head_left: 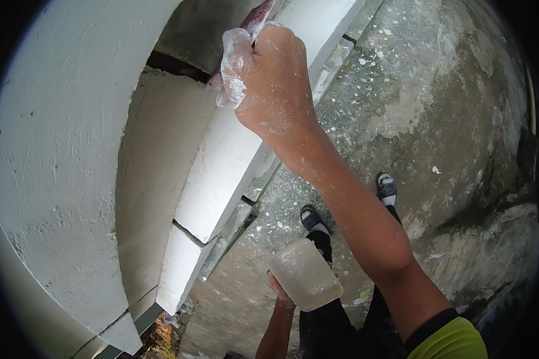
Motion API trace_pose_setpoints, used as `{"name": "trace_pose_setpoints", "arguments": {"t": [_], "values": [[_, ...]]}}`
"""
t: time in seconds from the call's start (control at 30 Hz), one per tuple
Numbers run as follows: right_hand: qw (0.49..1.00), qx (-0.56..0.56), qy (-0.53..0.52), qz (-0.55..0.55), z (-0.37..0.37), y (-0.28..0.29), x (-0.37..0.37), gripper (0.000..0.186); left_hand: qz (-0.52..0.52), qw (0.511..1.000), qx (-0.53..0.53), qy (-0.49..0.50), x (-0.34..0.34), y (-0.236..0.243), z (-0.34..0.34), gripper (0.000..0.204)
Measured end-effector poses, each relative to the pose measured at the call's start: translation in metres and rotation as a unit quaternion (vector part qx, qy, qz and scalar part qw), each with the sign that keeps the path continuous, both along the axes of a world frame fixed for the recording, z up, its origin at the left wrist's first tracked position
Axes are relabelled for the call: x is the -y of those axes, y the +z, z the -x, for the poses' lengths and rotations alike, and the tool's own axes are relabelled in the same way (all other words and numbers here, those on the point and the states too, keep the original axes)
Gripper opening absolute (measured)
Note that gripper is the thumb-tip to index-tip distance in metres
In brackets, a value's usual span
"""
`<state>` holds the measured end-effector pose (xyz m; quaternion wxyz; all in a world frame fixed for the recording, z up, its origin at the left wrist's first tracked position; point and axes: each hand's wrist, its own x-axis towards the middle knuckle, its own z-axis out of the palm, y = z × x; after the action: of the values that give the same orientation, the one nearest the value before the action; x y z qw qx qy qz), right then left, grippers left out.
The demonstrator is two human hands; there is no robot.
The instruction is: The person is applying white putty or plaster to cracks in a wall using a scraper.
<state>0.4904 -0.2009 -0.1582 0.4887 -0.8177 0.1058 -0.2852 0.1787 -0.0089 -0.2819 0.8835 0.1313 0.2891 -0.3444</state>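
Observation:
My right hand (269,78), its fingers and thumb smeared with white, is closed around a slim dark red tool (256,17). White streaks cover the tool's upper end; much of it is hidden in my grip, so its exact kind is unclear. The hand is over a white ledge (221,170) beside a curved pale wall (66,149). Lower down, my left hand (279,287) holds a translucent plastic tub (305,275) in front of my legs, fingers showing at its sides. The tub looks cloudy, with whitish smears; I cannot make out its contents.
Dark gaps cut across the white ledge. A recessed panel (156,137) lies between ledge and wall. Below is a grey concrete floor (425,119) spotted with white splashes, where my feet in dark sandals (311,218) stand. Dry leaves (161,338) lie near the ledge's lower end.

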Motion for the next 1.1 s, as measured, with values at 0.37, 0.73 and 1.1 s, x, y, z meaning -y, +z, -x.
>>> {"name": "trace_pose_setpoints", "arguments": {"t": [0.37, 0.73, 1.1], "values": [[0.973, 0.052, 0.007, -0.224, 0.0, 0.037, -0.001, 0.036, -0.011, 1.0, 0.007, 0.0, -0.013, -0.007, 0.01, 0.105], [0.946, 0.161, 0.023, -0.28, -0.001, 0.017, -0.013, 0.042, -0.076, 0.997, 0.02, -0.013, -0.011, -0.013, 0.018, 0.111], [0.894, -0.138, 0.013, -0.426, 0.206, -0.007, 0.096, 0.019, -0.095, 0.989, 0.106, -0.038, 0.037, 0.037, 0.004, 0.108]]}}
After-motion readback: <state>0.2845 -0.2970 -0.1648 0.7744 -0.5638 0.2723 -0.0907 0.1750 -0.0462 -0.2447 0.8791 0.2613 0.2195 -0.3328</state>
